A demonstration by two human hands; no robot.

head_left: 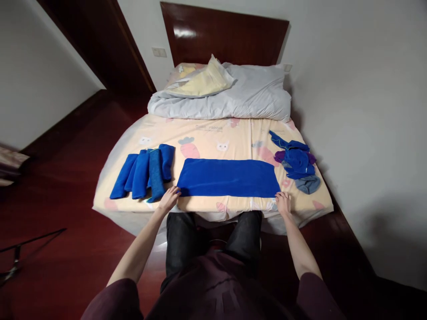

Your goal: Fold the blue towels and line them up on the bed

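A blue towel (228,178) lies flat as a wide rectangle near the front edge of the bed. My left hand (170,198) pinches its near left corner, and my right hand (283,202) has the near right corner between its fingers. Several rolled blue towels (140,173) are grouped on the bed to the left, one lying across the others. Over on the right sits a crumpled pile of blue, purple and grey cloths (296,162).
The bed (213,142) has a patterned peach sheet. Toward the headboard (230,35) lie a grey-white quilt (256,93) and a pale yellow cloth (207,80). A black stand (16,253) is on the floor at the lower left.
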